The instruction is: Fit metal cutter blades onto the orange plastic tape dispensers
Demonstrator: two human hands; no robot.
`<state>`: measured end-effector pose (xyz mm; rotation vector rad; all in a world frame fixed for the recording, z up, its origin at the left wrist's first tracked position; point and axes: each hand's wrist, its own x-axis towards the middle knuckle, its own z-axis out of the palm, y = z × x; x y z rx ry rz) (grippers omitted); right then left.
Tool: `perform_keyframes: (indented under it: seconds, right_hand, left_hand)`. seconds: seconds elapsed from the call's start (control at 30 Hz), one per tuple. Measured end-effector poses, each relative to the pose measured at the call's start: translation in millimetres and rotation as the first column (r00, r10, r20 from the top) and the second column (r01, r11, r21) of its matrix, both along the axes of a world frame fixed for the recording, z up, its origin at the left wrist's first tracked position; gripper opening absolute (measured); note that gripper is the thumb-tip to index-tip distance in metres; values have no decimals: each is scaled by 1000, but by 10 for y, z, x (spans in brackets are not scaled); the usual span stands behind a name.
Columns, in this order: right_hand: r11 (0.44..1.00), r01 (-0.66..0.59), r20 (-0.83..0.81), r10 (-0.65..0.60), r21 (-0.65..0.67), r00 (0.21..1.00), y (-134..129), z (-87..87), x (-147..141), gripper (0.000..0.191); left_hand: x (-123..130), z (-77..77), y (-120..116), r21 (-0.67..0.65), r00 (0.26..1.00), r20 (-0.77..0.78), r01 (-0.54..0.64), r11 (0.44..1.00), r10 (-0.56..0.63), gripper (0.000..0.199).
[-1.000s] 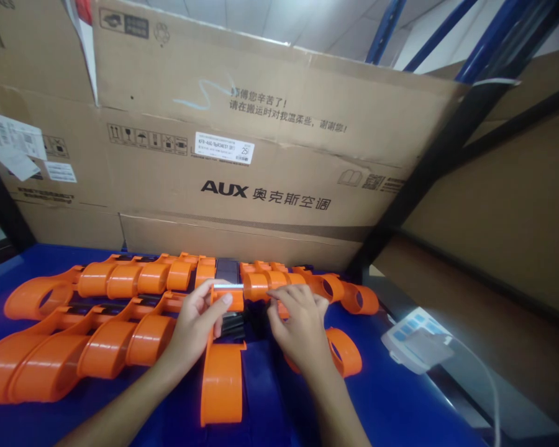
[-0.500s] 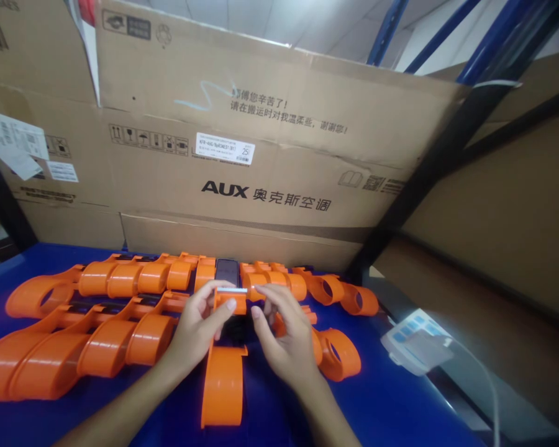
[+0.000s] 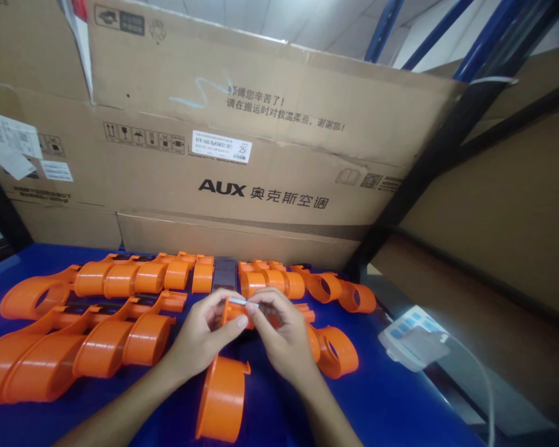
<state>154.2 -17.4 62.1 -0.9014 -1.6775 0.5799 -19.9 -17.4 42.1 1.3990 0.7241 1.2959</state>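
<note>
The left hand (image 3: 207, 332) is grasping an orange dispenser (image 3: 223, 397) by its upper part, with the thumb on the near face and the fingers behind it. The dispenser is in front of the person, near the middle of the view, and its wide loop hangs below the hand, a little tilted. Along the upper edge there is a pale toothed blade (image 3: 240, 301). The right hand (image 3: 284, 335) has its thumb and fingertips brought together at the right end of this blade; they seem to touch it, but I cannot tell whether they pinch it or only press on it. Under the hands is a blue table (image 3: 377, 403). On the left side, more orange dispensers (image 3: 105, 347) lie in two rows, one behind the other, with dark pieces visible at some of their handles. On the right side there are others, and the nearer ones are partly hidden by the right hand. Between the two groups of the back row lies a dark block (image 3: 224, 273). Behind the table stands a big carton (image 3: 261, 226) with the printed word AUX. At the right edge of the table there is a white device (image 3: 414, 340), from which a pale cable (image 3: 487, 379) goes down.
</note>
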Motion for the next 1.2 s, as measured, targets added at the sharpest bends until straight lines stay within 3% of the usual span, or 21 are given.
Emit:
perform_keyframes:
  seconds: [0.2, 0.43, 0.6, 0.73, 0.8, 0.87, 1.0, 1.2]
  right_hand:
    - [998, 58, 18, -59, 28, 998, -1, 11, 13, 12]
    - [992, 113, 11, -114, 55, 993, -18, 62, 26, 10]
    - [993, 120, -116, -120, -9, 986, 23, 41, 99, 12]
    - [970, 244, -227, -239, -3, 944, 52, 47, 185, 13]
    - [948, 312, -158, -299, 62, 941, 56, 55, 204, 11]
    - [937, 312, 23, -319, 156, 947, 58, 50, 198, 9]
    - [965, 124, 436, -217, 232, 873, 70, -11, 156, 13]
    - [968, 36, 640, -191, 247, 745, 91, -83, 149, 13]
  left_hand:
    - [14, 11, 9, -46, 1000, 25, -13, 999, 14, 28]
    - [-13, 99, -10, -7, 998, 38, -52, 999, 52, 30]
    - [-93, 153, 0, -43, 988, 54, -145, 989, 147, 32]
    - [-209, 164, 78, -89, 970, 104, -211, 973, 220, 33]
    - [-251, 163, 123, -119, 961, 137, -227, 967, 242, 33]
    - [-270, 157, 161, -150, 953, 168, -228, 962, 252, 33]
    - [-262, 136, 205, -180, 945, 194, -228, 957, 262, 33]
    - [-236, 116, 197, -183, 945, 198, -225, 957, 260, 38]
